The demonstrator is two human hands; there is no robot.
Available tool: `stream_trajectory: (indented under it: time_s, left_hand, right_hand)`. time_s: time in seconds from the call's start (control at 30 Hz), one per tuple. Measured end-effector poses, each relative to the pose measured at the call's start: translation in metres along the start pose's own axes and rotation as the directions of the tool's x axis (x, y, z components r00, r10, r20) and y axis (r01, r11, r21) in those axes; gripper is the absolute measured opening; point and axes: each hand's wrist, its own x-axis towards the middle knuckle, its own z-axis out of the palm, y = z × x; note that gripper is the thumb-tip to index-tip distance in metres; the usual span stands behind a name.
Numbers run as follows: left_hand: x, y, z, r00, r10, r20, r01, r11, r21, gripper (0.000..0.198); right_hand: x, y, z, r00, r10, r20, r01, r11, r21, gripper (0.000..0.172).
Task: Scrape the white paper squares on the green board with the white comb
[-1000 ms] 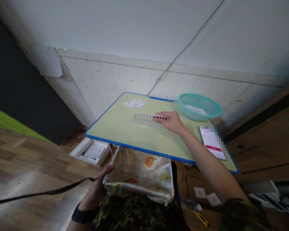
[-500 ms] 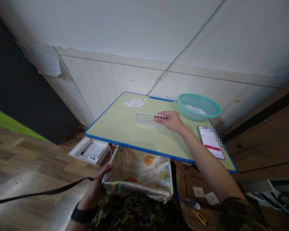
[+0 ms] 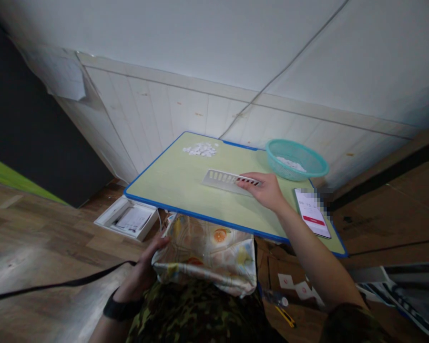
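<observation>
While the right hand [image 3: 266, 189] is closed around one end of a slotted white plastic piece [image 3: 218, 179], tilted over the middle of the desk [image 3: 171, 183] (can't tell if its lower edge touches), the left hand [image 3: 153, 250] has hold of the left side of a fruit-print cloth holder [image 3: 207, 252] down by the lap, most of its fingers hidden. There's a pile of white bits [image 3: 201, 149] at the far left, plus a teal basket [image 3: 279, 163] with more at the far right, and a phone [image 3: 312, 216] near it.
</observation>
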Motion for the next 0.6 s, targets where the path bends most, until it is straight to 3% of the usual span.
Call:
stream_trajectory:
  time_s: [0.27, 0.47, 0.6]
  left_hand:
    - [0.002, 0.001, 0.004, 0.994, -0.049, 0.095, 0.049, 0.999, -0.005, 0.051]
    - [-0.005, 0.005, 0.009, 0.990, -0.043, 0.132, 0.046, 0.999, -0.017, 0.051]
    - [-0.006, 0.004, 0.009, 0.992, -0.084, 0.094, 0.085, 0.996, -0.003, 0.052]
  right_hand:
    - [-0.051, -0.020, -0.013, 0.999, 0.000, -0.049, -0.007, 0.988, -0.152, 0.017]
    - [-0.072, -0.019, -0.024, 0.998, -0.057, -0.023, 0.050, 0.968, -0.248, 0.017]
    - [-0.083, -0.022, -0.031, 0.994, -0.069, -0.079, 0.045, 0.959, -0.281, 0.015]
